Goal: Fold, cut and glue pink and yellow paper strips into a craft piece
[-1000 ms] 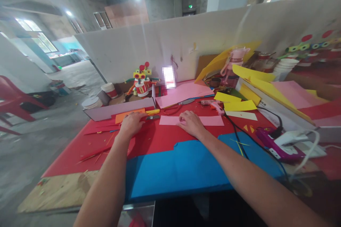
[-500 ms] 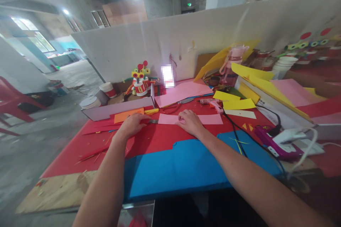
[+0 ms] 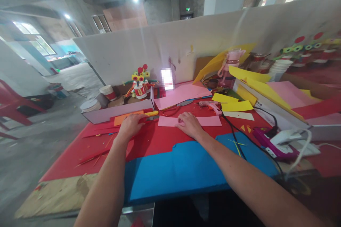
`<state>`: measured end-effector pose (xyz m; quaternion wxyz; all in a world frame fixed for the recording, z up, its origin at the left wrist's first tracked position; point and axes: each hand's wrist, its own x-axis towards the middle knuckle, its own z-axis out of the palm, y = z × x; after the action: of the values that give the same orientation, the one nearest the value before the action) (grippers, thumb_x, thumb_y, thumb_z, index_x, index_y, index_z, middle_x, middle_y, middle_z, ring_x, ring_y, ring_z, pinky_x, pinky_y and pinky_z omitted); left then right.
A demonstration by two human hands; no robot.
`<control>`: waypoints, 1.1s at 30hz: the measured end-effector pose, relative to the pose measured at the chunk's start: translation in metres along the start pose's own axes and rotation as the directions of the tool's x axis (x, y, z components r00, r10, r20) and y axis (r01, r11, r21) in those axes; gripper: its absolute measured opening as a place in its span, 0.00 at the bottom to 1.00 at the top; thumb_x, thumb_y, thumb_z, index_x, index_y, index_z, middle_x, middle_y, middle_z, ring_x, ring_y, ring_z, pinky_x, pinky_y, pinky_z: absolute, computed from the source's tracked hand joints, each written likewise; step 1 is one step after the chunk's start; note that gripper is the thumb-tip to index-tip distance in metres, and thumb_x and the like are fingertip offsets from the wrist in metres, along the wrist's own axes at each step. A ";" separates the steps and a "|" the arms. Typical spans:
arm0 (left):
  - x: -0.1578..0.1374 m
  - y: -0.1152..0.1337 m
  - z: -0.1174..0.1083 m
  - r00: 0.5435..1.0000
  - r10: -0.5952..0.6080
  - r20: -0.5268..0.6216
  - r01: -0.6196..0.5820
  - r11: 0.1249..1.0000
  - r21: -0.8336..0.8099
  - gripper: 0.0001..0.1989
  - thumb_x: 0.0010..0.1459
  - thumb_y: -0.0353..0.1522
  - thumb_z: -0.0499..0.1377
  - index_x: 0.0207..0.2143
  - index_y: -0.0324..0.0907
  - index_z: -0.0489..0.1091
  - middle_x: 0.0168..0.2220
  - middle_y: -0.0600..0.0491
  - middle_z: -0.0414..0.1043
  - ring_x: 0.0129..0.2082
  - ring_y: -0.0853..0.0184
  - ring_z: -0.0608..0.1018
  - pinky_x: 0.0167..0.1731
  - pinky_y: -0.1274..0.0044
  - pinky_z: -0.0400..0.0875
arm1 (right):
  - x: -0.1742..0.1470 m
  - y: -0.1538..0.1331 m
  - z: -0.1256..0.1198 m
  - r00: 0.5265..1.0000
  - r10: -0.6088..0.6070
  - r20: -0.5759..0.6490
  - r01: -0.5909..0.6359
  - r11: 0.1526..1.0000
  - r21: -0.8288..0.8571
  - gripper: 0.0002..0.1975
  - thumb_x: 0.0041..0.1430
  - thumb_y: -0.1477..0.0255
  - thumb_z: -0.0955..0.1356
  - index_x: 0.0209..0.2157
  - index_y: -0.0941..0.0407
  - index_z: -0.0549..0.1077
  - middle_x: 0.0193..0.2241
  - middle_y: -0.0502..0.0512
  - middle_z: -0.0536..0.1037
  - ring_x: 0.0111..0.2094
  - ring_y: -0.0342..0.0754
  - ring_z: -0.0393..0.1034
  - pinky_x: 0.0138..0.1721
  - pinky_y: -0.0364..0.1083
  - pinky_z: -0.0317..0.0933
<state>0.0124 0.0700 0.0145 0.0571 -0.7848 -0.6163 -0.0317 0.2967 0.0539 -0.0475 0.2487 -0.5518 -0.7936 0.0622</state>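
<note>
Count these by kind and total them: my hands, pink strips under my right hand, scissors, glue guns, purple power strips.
Left hand and right hand: 2
Pink strip: 1 visible
Scissors: 1
Glue gun: 1
Purple power strip: 1
Total: 6

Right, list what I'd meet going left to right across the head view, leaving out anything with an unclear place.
Red chair → loose red-and-white cup → left hand → pink paper strip with the right hand on it → purple power strip.

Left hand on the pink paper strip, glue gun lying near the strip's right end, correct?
Wrong hand: the head view shows the right hand on the pink paper strip. The glue gun lies near the strip's right end.
</note>
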 end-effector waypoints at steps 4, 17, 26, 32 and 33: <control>0.001 0.000 0.001 0.994 0.113 0.009 -0.112 0.992 -0.061 0.21 0.56 0.33 0.58 0.53 0.51 0.72 0.47 0.52 0.77 0.48 0.60 0.75 0.50 0.73 0.66 | 0.000 0.002 0.000 1.000 0.003 0.006 -0.003 1.000 0.000 0.11 0.57 0.61 0.71 0.36 0.54 0.73 0.39 0.56 0.73 0.45 0.52 0.65 0.46 0.48 0.58; 0.000 0.019 -0.002 0.970 0.237 0.044 -0.223 0.951 -0.214 0.21 0.56 0.32 0.58 0.53 0.52 0.72 0.50 0.51 0.73 0.48 0.62 0.75 0.51 0.73 0.67 | 0.008 -0.012 0.010 0.963 -0.270 -0.001 0.268 0.956 0.121 0.19 0.69 0.70 0.57 0.56 0.54 0.68 0.58 0.56 0.70 0.59 0.49 0.61 0.60 0.50 0.52; 0.003 0.017 0.007 0.949 0.304 0.081 -0.279 0.933 -0.226 0.20 0.59 0.29 0.54 0.53 0.50 0.72 0.51 0.51 0.74 0.50 0.62 0.74 0.52 0.71 0.66 | 0.008 -0.001 0.023 0.972 -0.145 0.183 0.139 0.989 0.050 0.22 0.70 0.67 0.55 0.61 0.50 0.64 0.64 0.51 0.61 0.66 0.56 0.52 0.65 0.61 0.44; 0.005 0.016 0.006 0.930 0.350 0.113 -0.311 0.912 -0.267 0.16 0.60 0.29 0.54 0.49 0.46 0.75 0.44 0.49 0.76 0.43 0.64 0.75 0.45 0.73 0.67 | 0.012 0.000 0.022 0.968 -0.139 0.207 0.133 0.990 0.045 0.23 0.68 0.73 0.56 0.62 0.53 0.64 0.64 0.53 0.61 0.65 0.56 0.52 0.65 0.61 0.45; 0.006 0.016 0.006 0.926 0.361 0.111 -0.321 0.907 -0.271 0.16 0.60 0.29 0.54 0.49 0.45 0.75 0.44 0.49 0.76 0.42 0.64 0.74 0.45 0.73 0.67 | 0.012 0.000 0.022 0.968 -0.139 0.207 0.132 0.990 0.045 0.23 0.68 0.73 0.56 0.61 0.53 0.64 0.64 0.53 0.61 0.65 0.56 0.52 0.65 0.61 0.45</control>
<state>0.0296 0.0724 0.0081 -0.0857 -0.8815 -0.4630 -0.0356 0.2835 0.0692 -0.0628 0.1760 -0.4827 -0.8501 0.1152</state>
